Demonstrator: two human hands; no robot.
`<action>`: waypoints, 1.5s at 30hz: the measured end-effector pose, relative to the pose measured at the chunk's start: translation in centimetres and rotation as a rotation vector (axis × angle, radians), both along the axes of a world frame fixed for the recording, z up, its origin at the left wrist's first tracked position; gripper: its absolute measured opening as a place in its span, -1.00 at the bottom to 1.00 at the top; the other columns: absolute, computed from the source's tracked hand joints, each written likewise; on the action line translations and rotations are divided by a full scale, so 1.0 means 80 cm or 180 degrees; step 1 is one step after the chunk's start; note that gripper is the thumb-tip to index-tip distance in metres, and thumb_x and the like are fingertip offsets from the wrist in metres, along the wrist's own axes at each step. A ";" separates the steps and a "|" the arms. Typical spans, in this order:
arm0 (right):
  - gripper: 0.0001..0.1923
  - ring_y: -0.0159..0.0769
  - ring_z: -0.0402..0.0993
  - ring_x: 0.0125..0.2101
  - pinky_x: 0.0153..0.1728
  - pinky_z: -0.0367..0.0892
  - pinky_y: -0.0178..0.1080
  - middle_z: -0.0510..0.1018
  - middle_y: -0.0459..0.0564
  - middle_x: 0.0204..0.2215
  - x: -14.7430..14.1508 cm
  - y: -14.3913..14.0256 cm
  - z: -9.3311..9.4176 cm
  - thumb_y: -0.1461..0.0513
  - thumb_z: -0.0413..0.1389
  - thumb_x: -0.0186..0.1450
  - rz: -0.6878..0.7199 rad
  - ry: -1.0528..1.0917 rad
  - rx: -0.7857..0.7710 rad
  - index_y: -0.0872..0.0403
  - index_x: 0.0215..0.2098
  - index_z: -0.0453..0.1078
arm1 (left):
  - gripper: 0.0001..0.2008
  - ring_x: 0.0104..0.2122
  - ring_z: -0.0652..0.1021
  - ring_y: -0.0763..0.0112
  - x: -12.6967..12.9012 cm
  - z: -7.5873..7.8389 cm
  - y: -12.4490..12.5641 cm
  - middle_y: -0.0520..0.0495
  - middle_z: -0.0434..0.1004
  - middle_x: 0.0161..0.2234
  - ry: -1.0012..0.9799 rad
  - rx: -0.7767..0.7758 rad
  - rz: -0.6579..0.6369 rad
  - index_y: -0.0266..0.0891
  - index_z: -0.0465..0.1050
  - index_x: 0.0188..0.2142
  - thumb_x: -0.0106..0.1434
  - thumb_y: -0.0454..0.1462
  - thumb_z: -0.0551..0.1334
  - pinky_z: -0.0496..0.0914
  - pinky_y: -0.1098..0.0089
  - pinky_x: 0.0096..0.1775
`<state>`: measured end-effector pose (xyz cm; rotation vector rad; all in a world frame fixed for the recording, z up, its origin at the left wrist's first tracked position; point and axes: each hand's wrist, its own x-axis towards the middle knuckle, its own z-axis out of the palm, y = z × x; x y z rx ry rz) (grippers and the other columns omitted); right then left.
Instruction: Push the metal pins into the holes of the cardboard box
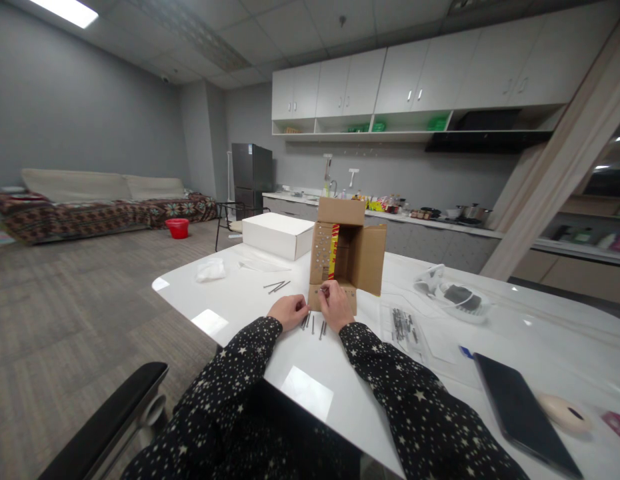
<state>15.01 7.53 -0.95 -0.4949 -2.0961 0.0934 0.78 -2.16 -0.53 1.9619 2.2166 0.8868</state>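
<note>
An upright cardboard box [373,260] faces me with its flaps spread. Small round metallic dots, like screw heads, stud its left flap [320,250]. At the lower flap [317,301], my right hand [336,305] is closed in a pinch; whatever sits between its fingertips is too small to name. My left hand [289,312] rests on the table just left of that flap, fingers curled together, their tips hidden. Several long screws [313,325] lie on the tabletop between and below my hands. More screws [277,287] lie farther left.
On the white table [240,303] are a white box [277,233], a crumpled plastic bag [210,269], a clear bag of screws [404,327], a white tray-like object [463,303] and a black tablet-like device [523,410]. A chair armrest [110,413] stands at lower left.
</note>
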 end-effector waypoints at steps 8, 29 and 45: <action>-0.87 -0.26 0.35 -0.28 -0.19 0.28 -0.20 0.44 0.04 -0.33 0.001 -0.012 0.007 0.28 -0.11 0.35 0.0536 -0.0005 0.0361 0.06 -0.26 0.27 | -0.73 -0.52 0.38 0.44 0.001 0.002 -0.001 0.00 0.46 -0.53 0.0024 -0.0056 0.0039 -0.22 0.41 -0.46 0.19 -0.11 0.08 0.16 0.44 -0.45; -0.89 -0.36 0.29 -0.45 -0.37 0.25 -0.31 0.36 -0.09 -0.48 0.006 -0.025 0.008 0.38 0.01 0.13 0.1248 -0.0493 0.0375 0.04 -0.42 0.25 | -0.83 -0.53 0.35 0.45 -0.002 -0.001 0.001 0.03 0.40 -0.56 -0.0027 0.0006 -0.0055 -0.22 0.33 -0.51 0.12 -0.20 0.09 0.14 0.45 -0.46; -0.94 -0.35 0.30 -0.47 -0.38 0.19 -0.32 0.41 -0.09 -0.52 0.007 -0.024 0.004 0.30 -0.01 0.16 0.0660 -0.0738 0.0198 0.04 -0.43 0.28 | -0.75 -0.52 0.39 0.44 0.001 0.001 -0.002 0.01 0.45 -0.54 -0.0070 -0.0019 -0.0021 -0.22 0.40 -0.47 0.18 -0.13 0.08 0.18 0.45 -0.45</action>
